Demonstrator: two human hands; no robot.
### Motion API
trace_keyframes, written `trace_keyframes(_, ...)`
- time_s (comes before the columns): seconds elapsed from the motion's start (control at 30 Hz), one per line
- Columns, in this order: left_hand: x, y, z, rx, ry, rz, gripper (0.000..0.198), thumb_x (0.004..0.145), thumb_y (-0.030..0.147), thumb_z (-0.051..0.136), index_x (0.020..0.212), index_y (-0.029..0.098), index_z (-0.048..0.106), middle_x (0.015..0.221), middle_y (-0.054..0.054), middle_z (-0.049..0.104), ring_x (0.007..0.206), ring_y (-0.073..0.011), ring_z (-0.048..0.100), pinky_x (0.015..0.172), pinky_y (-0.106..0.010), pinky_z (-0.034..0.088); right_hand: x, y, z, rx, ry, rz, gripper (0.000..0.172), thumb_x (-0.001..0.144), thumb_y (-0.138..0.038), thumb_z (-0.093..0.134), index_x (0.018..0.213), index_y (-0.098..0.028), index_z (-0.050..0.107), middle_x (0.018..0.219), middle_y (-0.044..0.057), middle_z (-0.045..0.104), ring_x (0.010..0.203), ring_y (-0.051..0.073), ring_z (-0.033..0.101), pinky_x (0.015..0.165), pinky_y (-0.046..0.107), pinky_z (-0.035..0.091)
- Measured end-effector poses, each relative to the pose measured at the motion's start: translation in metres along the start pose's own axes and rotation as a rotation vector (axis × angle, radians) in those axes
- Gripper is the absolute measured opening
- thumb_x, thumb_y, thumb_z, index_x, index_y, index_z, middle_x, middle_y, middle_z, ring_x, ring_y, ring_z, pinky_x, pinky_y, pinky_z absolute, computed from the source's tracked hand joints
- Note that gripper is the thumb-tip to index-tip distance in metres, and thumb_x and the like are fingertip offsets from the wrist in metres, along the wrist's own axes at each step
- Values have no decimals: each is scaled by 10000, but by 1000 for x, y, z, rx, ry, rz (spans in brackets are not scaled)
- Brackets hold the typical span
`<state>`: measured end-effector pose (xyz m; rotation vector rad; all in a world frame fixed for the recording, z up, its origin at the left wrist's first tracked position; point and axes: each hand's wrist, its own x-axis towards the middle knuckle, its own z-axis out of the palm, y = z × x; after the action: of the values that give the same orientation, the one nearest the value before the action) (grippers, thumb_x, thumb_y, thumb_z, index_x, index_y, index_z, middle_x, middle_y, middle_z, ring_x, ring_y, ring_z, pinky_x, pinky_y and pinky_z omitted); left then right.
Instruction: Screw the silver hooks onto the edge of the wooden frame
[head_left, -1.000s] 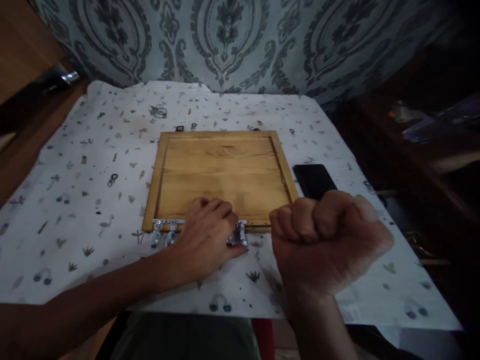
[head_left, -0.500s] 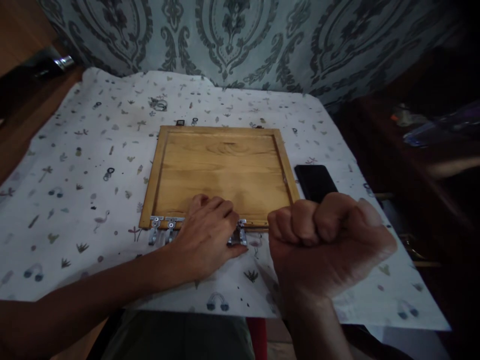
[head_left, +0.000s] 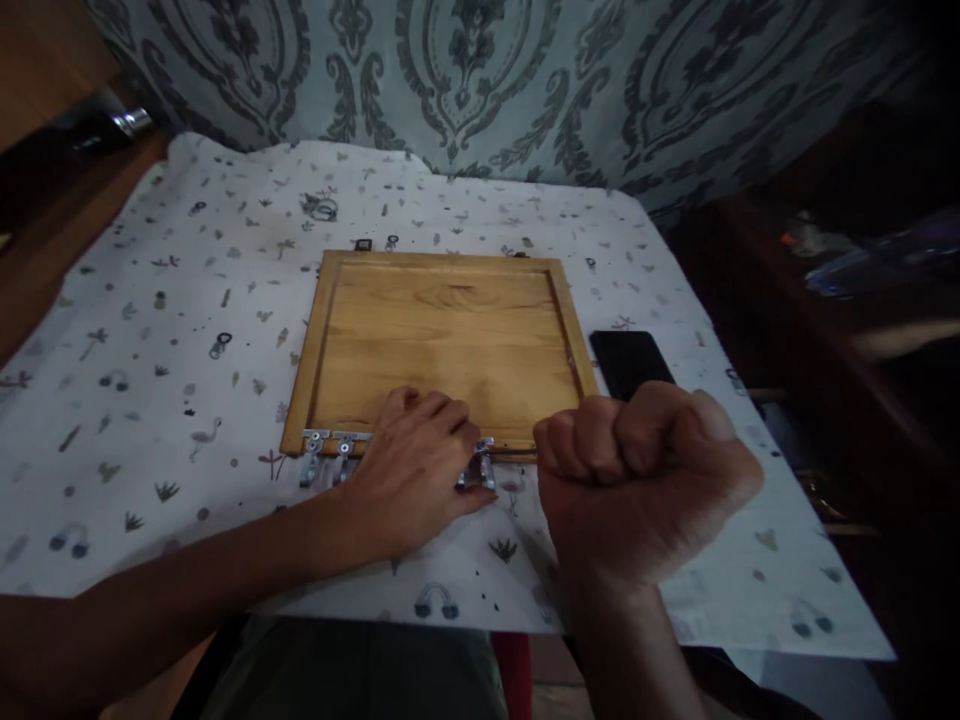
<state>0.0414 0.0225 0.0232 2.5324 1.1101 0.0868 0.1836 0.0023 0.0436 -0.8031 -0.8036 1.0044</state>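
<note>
A shallow wooden box or framed panel lies flat on the table. Silver metal hinges line its near edge. My left hand rests over that edge with bent fingers, its thumb against the right-hand hinge, which it partly hides. To the right, my right hand is closed in a fist near the box's front right corner. A thin dark shaft, seemingly a screwdriver's, runs from the fist toward that hinge; its handle is hidden.
A black phone lies right of the box. White patterned cloth covers the table, with a grey patterned curtain or wall covering behind. Dark shelving with blurred items stands at the right, a wooden surface at the left.
My right fist has turned slightly and shifted a little left. The thin shaft now shows more clearly along the box edge. My left hand stays on the hinge.
</note>
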Motion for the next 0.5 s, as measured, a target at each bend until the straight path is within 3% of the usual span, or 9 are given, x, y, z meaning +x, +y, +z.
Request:
trace_keyframes(0.27, 1, 0, 0, 14, -31, -5, 408, 842, 518, 759, 998, 146, 701, 1009, -82, 676, 1050, -290, 600, 962, -469, 393, 0, 2, 0, -11, -10, 1, 589, 870, -392, 699, 491, -194, 295, 452, -94, 142, 362, 47, 148, 369, 202, 196)
trace_keyframes(0.43, 0, -2, 1, 3, -27, 1, 405, 846, 515, 757, 997, 143, 705, 1010, -84, 681, 1075, -295, 602, 976, -477, 386, -1, -1, 1, -72, -94, 56, 518, 827, -638, 694, 555, -218, 560, 464, -58, 355, 416, 95, 303, 425, 254, 317)
trace_keyframes(0.5, 0, -2, 2, 5, -22, 8, 405, 846, 515, 756, 998, 143, 705, 1016, -88, 685, 1076, -297, 602, 966, -475, 392, -2, -1, 1, -93, -76, 47, 465, 859, -649, 654, 654, -232, 652, 512, -38, 431, 453, 118, 358, 454, 271, 351)
